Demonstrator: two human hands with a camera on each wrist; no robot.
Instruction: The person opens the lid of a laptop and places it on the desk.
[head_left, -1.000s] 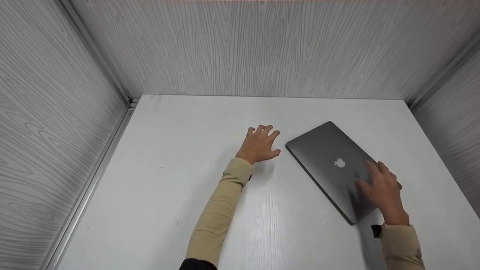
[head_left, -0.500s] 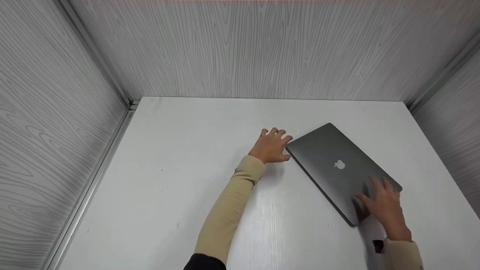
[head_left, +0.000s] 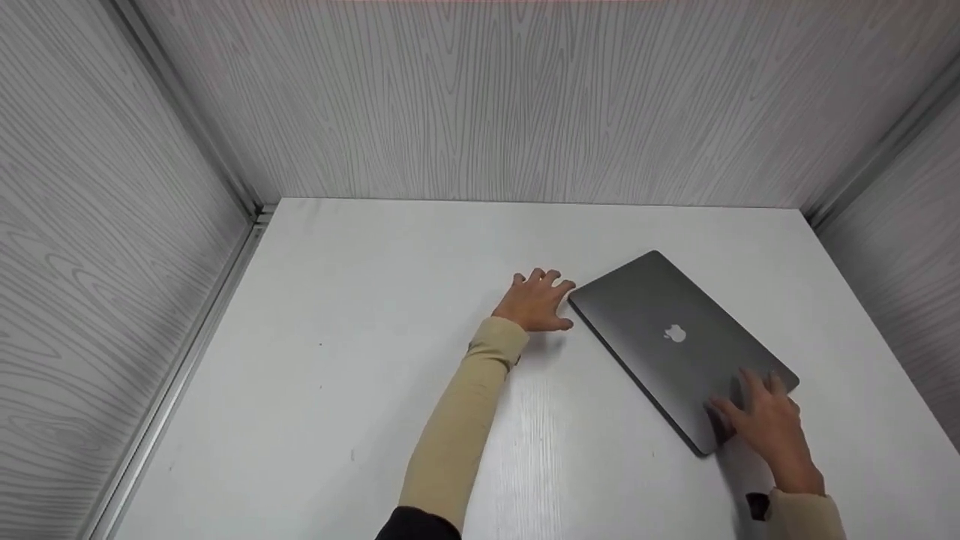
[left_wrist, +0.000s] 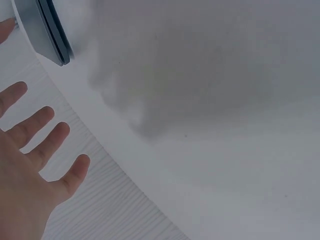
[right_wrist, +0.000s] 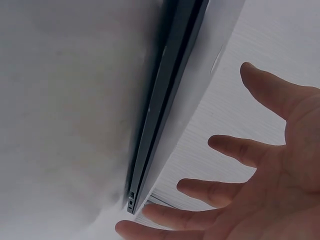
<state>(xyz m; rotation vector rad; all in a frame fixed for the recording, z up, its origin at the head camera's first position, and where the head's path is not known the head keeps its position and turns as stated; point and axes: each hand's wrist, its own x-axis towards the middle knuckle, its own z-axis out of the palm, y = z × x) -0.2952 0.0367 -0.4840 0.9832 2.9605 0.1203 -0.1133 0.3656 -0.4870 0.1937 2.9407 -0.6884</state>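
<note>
Closed laptop (head_left: 679, 360) lies on the right half of the white bench (head_left: 360, 300), set askew: one corner points to the far edge, the opposite end slants down toward the right edge. Lid down, pale logo (head_left: 675, 333) uppermost. Left hand (head_left: 531, 305) just beside the laptop's left corner, fingers spread and a little bent, nothing held; the left wrist view shows the fingers splayed near that corner, contact not certain. Right hand (head_left: 769, 424) over the laptop's near right end, partly covering the short edge there; fingers spread, nothing gripped. The right wrist view shows them splayed too, with a long side of the laptop and small ports (right_wrist: 131, 201) near its end. Whether the fingertips touch the lid, cannot tell. Beige sleeve (head_left: 454, 420) on the left arm reaches in from the near edge; wood-grain panel (head_left: 487, 97) stands beyond the far edge. Progress, as judged: hands are placed at opposite ends of the laptop, and that much is done; no firm hold, no lift and no raised lid shows. Laptop not squared to the bench edges. Whether the handling is beginning or ending, these views do not settle.
</note>
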